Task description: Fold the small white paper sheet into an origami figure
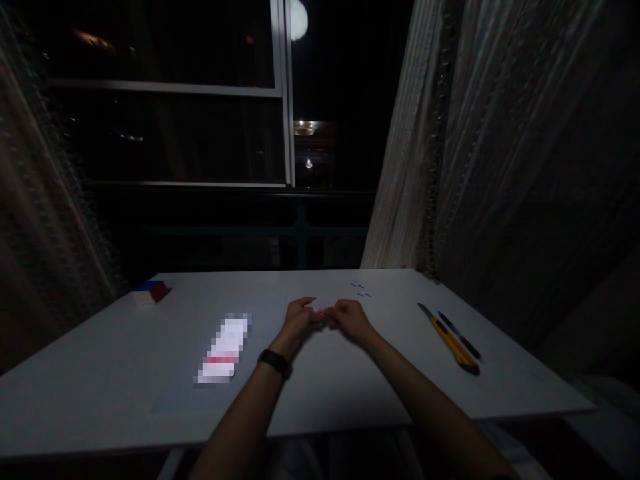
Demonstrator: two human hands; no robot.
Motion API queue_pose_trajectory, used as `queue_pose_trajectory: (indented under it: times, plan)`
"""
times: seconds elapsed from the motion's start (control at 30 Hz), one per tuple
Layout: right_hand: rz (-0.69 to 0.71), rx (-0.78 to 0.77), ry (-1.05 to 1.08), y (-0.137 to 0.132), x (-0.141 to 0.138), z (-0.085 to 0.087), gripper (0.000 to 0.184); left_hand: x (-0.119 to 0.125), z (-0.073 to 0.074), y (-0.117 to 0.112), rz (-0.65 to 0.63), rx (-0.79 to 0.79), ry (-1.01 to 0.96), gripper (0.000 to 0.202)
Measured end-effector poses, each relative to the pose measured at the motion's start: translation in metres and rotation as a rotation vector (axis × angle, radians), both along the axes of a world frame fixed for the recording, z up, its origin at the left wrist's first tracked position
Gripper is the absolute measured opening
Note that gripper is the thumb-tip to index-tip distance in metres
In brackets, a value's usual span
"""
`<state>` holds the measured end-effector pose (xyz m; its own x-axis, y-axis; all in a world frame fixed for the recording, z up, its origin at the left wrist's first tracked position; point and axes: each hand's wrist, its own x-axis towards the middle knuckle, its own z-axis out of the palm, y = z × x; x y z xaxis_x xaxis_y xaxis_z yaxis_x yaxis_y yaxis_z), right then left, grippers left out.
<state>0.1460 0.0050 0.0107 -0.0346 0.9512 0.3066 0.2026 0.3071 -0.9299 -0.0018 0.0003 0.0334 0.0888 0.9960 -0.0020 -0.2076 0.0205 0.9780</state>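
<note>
Both of my hands meet over the middle of the white table (100,373). My left hand (299,319), with a dark band on its wrist, and my right hand (350,318) have their fingers curled and pinched on a small white piece of paper (321,305) held between them just above the tabletop. The light is dim, so the paper's shape is hard to read.
A yellow utility knife (453,340) and a dark pen (460,335) lie to the right. A large pale sheet (260,313) with a blurred card on it lies to the left. A red, white and blue block (149,292) sits at the far left corner. Curtains hang on both sides of a dark window.
</note>
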Motion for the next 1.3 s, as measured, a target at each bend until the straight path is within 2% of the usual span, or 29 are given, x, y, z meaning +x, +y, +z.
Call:
queue_pose_trajectory:
  times: [0.13,0.3,0.5,0.7,0.9,1.17,1.3]
  plan:
    - [0.033,0.004,0.014,0.0011,0.0027,-0.0004,0.037,-0.0007,0.0012,-0.0008,-0.071,-0.01,-0.044,0.045]
    - [0.003,-0.017,0.031,0.0015,0.0025,-0.0008,0.038,-0.002,-0.003,0.0032,-0.119,-0.012,-0.075,0.052]
    - [0.01,-0.046,0.063,-0.0003,0.0004,0.0024,0.037,-0.0022,-0.003,0.0045,-0.087,0.012,-0.059,0.06]
    - [0.076,-0.067,0.106,-0.0003,0.0005,0.0018,0.037,-0.0022,0.0026,0.0003,-0.079,0.002,-0.054,0.057]
    - [0.004,-0.053,0.064,0.0023,0.0006,0.0003,0.038,-0.0023,0.0002,-0.0004,-0.067,0.008,-0.077,0.051]
    - [0.087,-0.058,0.098,0.0036,0.0023,-0.0011,0.038,-0.0046,-0.0012,0.0039,-0.149,0.033,-0.08,0.067]
    - [0.112,-0.055,0.098,0.0038,0.0025,-0.0011,0.035,-0.0049,0.0005,0.0034,-0.138,0.065,-0.068,0.068]
